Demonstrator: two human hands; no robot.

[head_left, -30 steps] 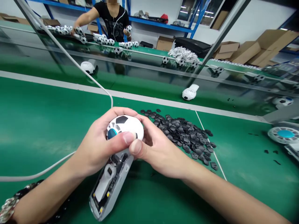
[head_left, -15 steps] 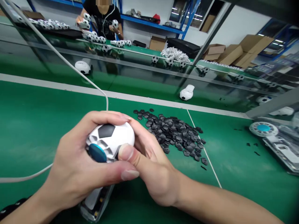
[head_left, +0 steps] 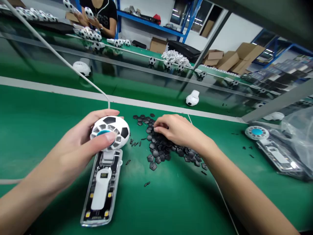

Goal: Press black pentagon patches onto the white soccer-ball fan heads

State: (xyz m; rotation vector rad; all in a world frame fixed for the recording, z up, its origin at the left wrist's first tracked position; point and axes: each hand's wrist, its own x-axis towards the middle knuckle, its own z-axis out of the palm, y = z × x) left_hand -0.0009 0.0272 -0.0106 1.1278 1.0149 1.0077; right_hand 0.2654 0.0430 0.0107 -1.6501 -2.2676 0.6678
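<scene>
My left hand (head_left: 78, 147) grips a handheld fan (head_left: 107, 153) by its football-patterned white head, thumb across the blue hub. The fan's clear handle (head_left: 101, 189) points toward me and rests near the green mat. My right hand (head_left: 176, 129) lies on a pile of small black pentagon pieces (head_left: 161, 147), its fingertips curled together into the pieces at the pile's far left; what they pinch is hidden.
A white cable (head_left: 73, 70) runs from upper left to behind the fan. Another fan and parts in plastic (head_left: 271, 150) lie at right. White fan heads (head_left: 192, 98) sit on the belt beyond. A person in black (head_left: 97, 16) works across the line with several football fans.
My right hand has let go of the fan head and moved right onto the black pieces. The left hand has turned the fan so its handle lies flat toward me.
</scene>
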